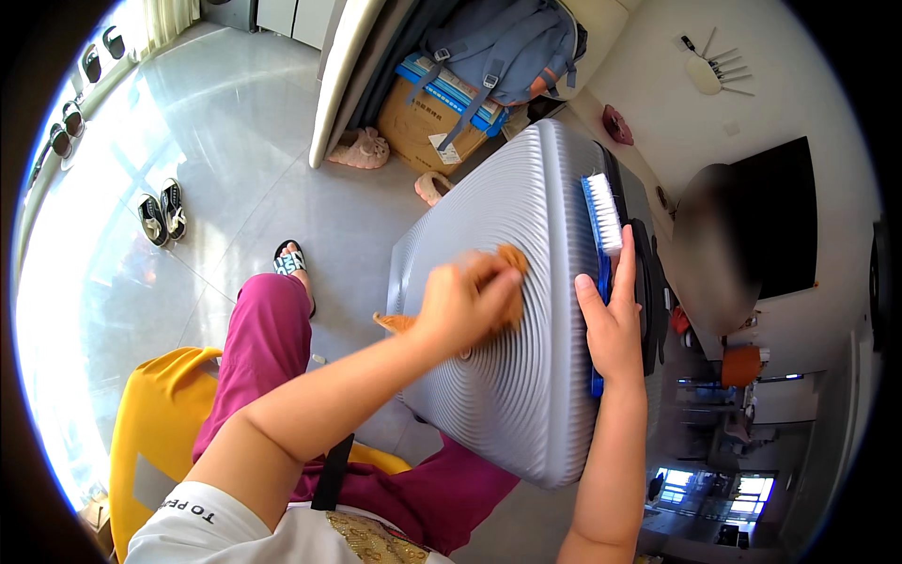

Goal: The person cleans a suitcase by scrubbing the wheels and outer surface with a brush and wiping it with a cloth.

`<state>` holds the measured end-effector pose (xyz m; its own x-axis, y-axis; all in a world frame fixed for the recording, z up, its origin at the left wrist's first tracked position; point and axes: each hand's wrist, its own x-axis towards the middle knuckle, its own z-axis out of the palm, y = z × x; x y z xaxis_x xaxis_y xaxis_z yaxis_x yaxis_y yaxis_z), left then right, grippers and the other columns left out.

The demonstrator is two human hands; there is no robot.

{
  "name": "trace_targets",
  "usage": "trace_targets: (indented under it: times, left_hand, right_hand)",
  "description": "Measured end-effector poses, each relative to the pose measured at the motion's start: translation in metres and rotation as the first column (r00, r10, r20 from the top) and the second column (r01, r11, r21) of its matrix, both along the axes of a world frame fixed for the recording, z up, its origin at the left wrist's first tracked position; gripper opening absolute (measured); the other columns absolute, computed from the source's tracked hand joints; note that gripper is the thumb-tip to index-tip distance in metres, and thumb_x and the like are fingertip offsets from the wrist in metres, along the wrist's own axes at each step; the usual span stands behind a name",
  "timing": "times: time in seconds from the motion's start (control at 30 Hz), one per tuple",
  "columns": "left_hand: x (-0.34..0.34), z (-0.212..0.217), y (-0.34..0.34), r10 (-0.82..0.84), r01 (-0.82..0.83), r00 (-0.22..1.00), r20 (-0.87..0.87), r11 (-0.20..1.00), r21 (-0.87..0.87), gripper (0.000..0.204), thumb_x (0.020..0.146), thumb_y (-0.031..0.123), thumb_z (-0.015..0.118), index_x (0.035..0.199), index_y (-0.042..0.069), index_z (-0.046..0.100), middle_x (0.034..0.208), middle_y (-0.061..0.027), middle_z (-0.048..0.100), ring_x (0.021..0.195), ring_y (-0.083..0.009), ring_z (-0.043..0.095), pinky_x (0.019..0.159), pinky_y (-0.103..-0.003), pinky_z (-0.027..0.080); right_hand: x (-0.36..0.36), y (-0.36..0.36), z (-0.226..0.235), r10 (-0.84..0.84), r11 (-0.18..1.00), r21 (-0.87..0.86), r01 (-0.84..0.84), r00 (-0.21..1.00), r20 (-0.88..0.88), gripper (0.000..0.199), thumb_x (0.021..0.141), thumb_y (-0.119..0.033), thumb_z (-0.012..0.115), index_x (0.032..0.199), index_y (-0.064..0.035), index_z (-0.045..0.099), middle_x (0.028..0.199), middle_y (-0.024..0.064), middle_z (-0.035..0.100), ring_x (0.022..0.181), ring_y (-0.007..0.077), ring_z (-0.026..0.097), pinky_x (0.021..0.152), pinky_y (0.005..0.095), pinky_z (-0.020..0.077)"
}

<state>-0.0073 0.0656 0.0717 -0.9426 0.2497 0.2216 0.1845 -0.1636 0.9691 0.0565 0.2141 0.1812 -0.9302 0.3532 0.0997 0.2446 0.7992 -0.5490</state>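
A grey hard-shell suitcase (489, 414) with a pattern of concentric ridges stands tilted in front of me. My left hand (470, 299) is closed on a brown cloth (514, 305) and presses it against the ridged face. A corner of the cloth pokes out by my left wrist. At the suitcase's right edge, my right hand (615, 324) holds a blue-handled scrub brush (604, 216) flat along its side. Thumb and fingers of that hand stretch along the brush, whose white bristles face away from the suitcase. Part of the handle is hidden under the palm.
A yellow chair (155, 414) is under me. Black shoes (162, 212) stand on the grey tiled floor to the left. Beyond the suitcase, a grey-blue backpack (517, 52) lies over a cardboard box (427, 122), with pink slippers (362, 148) nearby. A dark television (780, 216) is at right.
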Motion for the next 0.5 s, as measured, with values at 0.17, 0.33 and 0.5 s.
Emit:
trace_targets:
  times: [0.17, 0.33, 0.5]
  left_hand:
    - [0.025, 0.007, -0.011, -0.008, 0.019, 0.95, -0.312, 0.999, 0.032, 0.014, 0.076, 0.012, 0.074, 0.082, 0.002, 0.066, 0.074, -0.0112, 0.061, 0.067, -0.0246, 0.059, 0.061, -0.033, 0.046]
    - [0.02, 0.006, -0.011, -0.07, 0.086, 0.967, -0.246, 0.995, 0.052, 0.012, 0.076, 0.011, 0.072, 0.079, 0.002, 0.065, 0.074, -0.0112, 0.061, 0.065, -0.0252, 0.059, 0.061, -0.034, 0.047]
    - [0.0, 0.011, -0.001, 0.075, -0.081, 0.979, -0.192, 0.996, -0.026, 0.011, 0.077, 0.011, 0.071, 0.078, 0.001, 0.065, 0.072, -0.0106, 0.061, 0.062, -0.0219, 0.059, 0.059, -0.033, 0.048]
  right_hand:
    - [0.0, 0.003, -0.003, -0.002, 1.0, 0.02, 0.002, 1.0, 0.0, 0.077, 0.091, -0.039, 0.052, 0.151, -0.0173, 0.009, 0.154, 0.0162, 0.017, 0.143, 0.0364, 0.01, 0.105, 0.0652, -0.0069]
    - [-0.001, 0.002, -0.001, -0.002, 1.0, 0.024, 0.001, 1.0, 0.008, 0.076, 0.092, -0.039, 0.052, 0.151, -0.0175, 0.009, 0.154, 0.0161, 0.017, 0.142, 0.0359, 0.012, 0.105, 0.0654, -0.0068]
    - [-0.004, -0.002, 0.002, -0.01, 1.0, 0.023, 0.01, 1.0, 0.006, 0.076, 0.091, -0.038, 0.052, 0.151, -0.0182, 0.009, 0.153, 0.0171, 0.018, 0.142, 0.0351, 0.014, 0.104, 0.066, -0.0067]
